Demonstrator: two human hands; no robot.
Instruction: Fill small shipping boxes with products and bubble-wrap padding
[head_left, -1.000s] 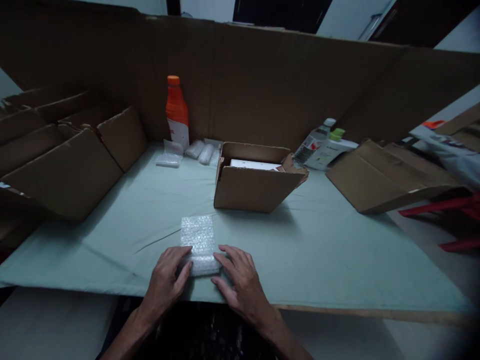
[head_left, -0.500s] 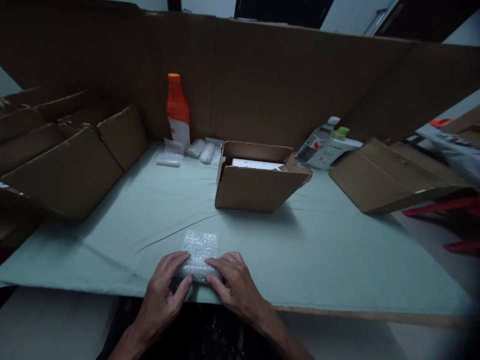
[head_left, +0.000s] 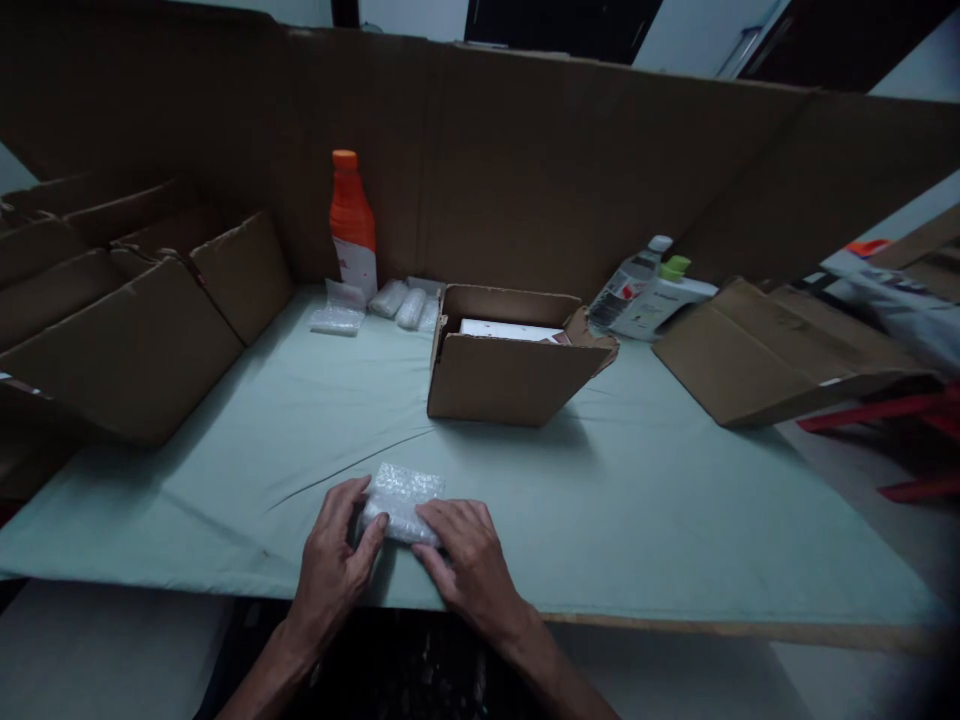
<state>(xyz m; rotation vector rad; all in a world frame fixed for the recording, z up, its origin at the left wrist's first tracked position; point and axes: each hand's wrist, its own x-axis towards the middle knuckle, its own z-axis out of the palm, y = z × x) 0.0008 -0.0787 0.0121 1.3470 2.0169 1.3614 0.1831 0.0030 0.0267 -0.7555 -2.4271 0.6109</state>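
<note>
A partly rolled piece of bubble wrap (head_left: 405, 497) lies near the table's front edge, its flat end pointing away from me. What it encloses, if anything, I cannot make out. My left hand (head_left: 339, 535) grips its left end, thumb on the near side and fingers at the far side. Around the right end curl the fingers of my right hand (head_left: 463, 548), with the thumb low at the near edge. Beyond them stands an open cardboard box (head_left: 510, 385) with a white item (head_left: 510, 329) inside.
An orange-and-white bottle (head_left: 354, 225) stands at the back, beside several bubble-wrapped packets (head_left: 409, 305). A clear bottle (head_left: 630, 280) and a white container with a green cap (head_left: 660, 303) lean behind the box. Cardboard boxes flank the green-covered table (head_left: 675, 500) left (head_left: 135, 340) and right (head_left: 757, 350).
The bubble wrap has rolled a little away from me and now sits slightly tilted, with less of its flat end showing. Both hands have followed it closely.
</note>
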